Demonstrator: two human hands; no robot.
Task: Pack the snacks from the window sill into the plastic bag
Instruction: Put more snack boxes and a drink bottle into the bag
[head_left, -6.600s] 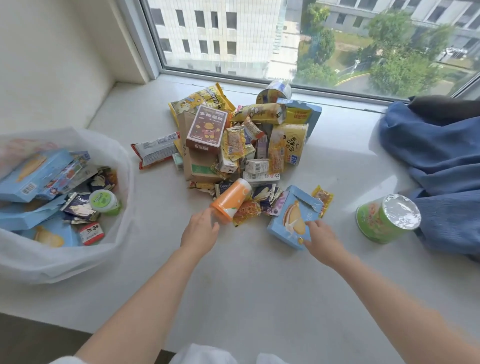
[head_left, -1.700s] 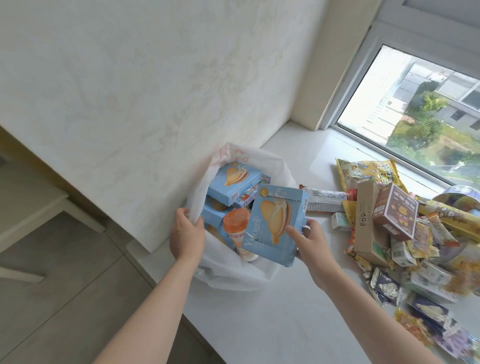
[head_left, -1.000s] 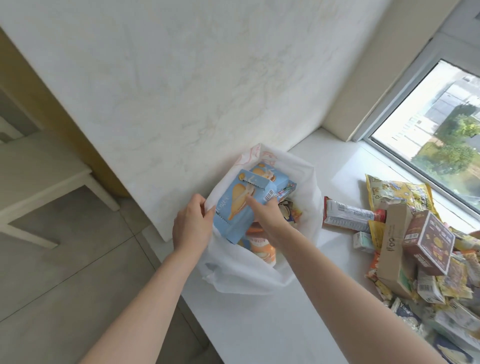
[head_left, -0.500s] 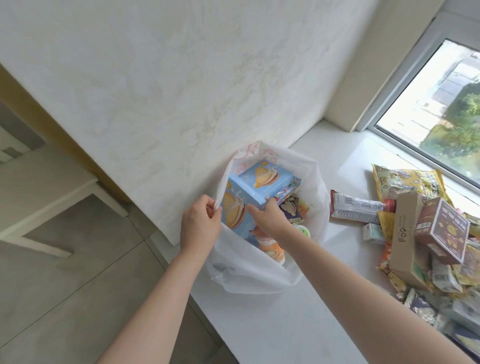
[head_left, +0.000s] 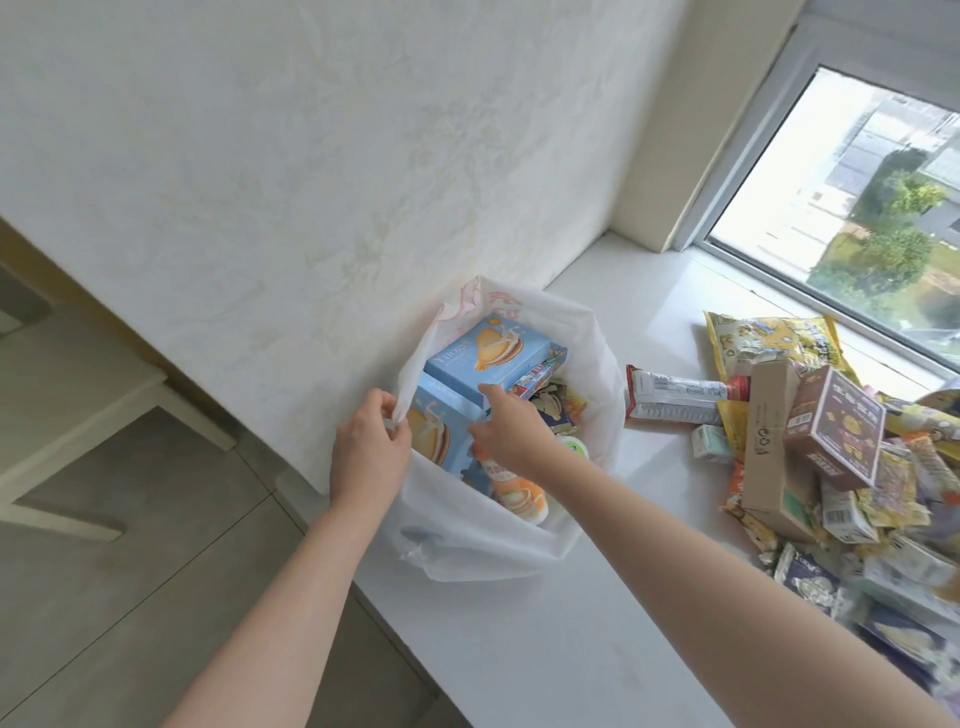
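Note:
The white plastic bag (head_left: 597, 364) stands on the window sill (head_left: 519, 649) against the wall. My left hand (head_left: 369, 452) grips the bag's near-left rim and holds it up. My right hand (head_left: 511, 431) reaches into the bag, its fingers and thumb pinching the corner of a blue snack box (head_left: 434, 441) that stands upright at the bag's left side. A second blue box (head_left: 488, 353) lies on top behind it. An orange tube (head_left: 511, 486) and a green-lidded cup (head_left: 571, 447) lie in the bag by my right wrist.
A pile of snacks lies to the right: a red-and-white bar (head_left: 675, 397), a yellow bag (head_left: 769, 338), a cardboard box (head_left: 769, 441), a brown box (head_left: 831, 428) and several small packets. The window (head_left: 857, 208) is behind them. The sill's edge drops to the floor at left.
My right hand carried the blue box from the pile into the bag and pushed it down upright at the left side. My left hand kept holding the rim.

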